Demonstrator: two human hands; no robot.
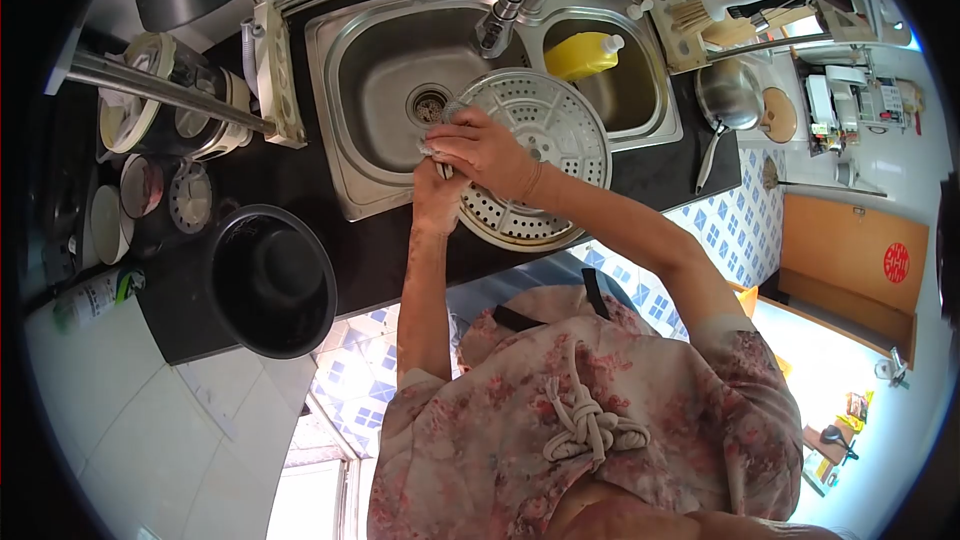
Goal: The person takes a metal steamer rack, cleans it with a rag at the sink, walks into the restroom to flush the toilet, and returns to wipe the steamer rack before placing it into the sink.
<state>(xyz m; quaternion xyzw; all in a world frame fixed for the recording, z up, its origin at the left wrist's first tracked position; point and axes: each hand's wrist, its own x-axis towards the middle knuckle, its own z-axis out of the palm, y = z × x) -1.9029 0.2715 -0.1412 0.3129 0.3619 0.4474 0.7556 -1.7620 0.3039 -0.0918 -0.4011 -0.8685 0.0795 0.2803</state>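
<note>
A round metal steamer tray with many holes rests across the front edge of the double sink, partly over the divider. My left hand is closed at the tray's left rim, near a small handle. Just above it my right hand has its fingers bent over a pale crumpled thing, perhaps a cloth, at the same spot. The two hands touch or nearly touch. What lies under the fingers is mostly hidden.
The sink has a chrome faucet above it. A yellow bottle lies in the right basin. On the counter are a black bowl at left and a steel pan at right. Racks flank the sink.
</note>
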